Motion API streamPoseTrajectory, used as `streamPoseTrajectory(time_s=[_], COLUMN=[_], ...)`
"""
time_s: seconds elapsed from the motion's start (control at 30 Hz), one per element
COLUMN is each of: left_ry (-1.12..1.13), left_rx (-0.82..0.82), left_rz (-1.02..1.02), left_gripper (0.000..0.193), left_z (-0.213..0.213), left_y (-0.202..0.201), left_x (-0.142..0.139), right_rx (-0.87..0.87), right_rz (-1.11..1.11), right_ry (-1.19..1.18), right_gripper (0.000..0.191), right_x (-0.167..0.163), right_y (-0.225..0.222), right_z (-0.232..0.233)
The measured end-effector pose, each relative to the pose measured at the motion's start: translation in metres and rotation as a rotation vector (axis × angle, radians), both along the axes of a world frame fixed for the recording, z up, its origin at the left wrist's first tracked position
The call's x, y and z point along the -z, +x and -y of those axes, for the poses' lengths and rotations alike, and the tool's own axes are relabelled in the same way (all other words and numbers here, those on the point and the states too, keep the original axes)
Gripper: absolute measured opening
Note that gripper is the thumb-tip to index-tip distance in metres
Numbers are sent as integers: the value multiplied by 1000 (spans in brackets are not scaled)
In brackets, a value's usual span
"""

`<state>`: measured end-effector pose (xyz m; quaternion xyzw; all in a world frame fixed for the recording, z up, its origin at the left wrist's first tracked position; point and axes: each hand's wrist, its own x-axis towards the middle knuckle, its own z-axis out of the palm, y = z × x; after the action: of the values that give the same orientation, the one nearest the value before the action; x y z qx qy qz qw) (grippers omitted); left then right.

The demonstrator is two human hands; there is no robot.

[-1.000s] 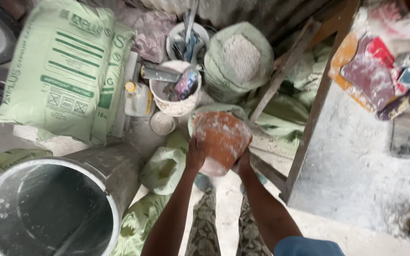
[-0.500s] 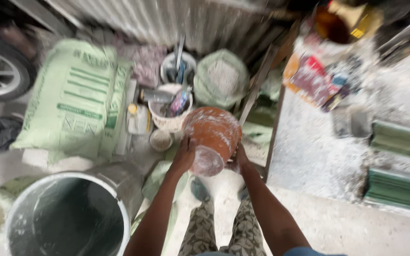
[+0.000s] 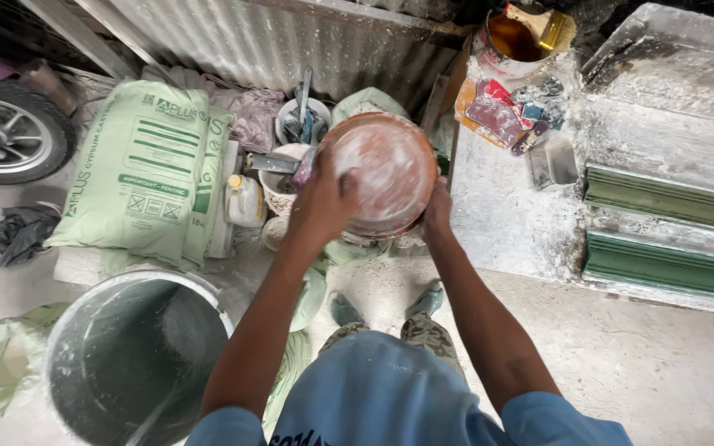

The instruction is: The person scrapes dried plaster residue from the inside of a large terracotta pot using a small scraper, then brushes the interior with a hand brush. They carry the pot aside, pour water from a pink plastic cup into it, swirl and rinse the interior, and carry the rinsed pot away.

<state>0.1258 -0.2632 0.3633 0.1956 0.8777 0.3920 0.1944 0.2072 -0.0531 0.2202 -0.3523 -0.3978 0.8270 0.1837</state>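
Note:
I hold a round orange-brown bowl, dusted white, in front of my chest with both hands. My left hand grips its left side, fingers over the rim. My right hand holds its right edge, mostly hidden behind the bowl. The bowl's rounded dusty face points up at the camera, so I cannot see inside it. Below it my two feet stand on the powdery floor.
A large grey metal bucket stands at lower left. Green powder sacks lean at the left, with small tubs of tools by the corrugated wall. A dusty table at right carries scrapers, a brush pot and green mouldings. A wheel sits far left.
I have raised the bowl higher and closer to the camera, and it has tipped so its face points up. My view shifted toward the table.

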Motion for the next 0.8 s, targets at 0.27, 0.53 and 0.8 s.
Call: streamPoseTrajectory(time_s=[0.27,0.53,0.8], left_ry=[-15,-49,808], left_rx=[136,242,-295], left_rz=[-880,-704,659], left_gripper=[66,72,88], left_z=[-32,-43,11], left_y=[66,58,6], left_x=[-71,-1,65], right_rx=[62,140,99], right_rz=[-50,16,-675], right_ry=[-187,-45,221], right_gripper=[55,57,46], right_x=[-26,-42,-53], right_y=[15,25,27], right_z=[1,3,-51])
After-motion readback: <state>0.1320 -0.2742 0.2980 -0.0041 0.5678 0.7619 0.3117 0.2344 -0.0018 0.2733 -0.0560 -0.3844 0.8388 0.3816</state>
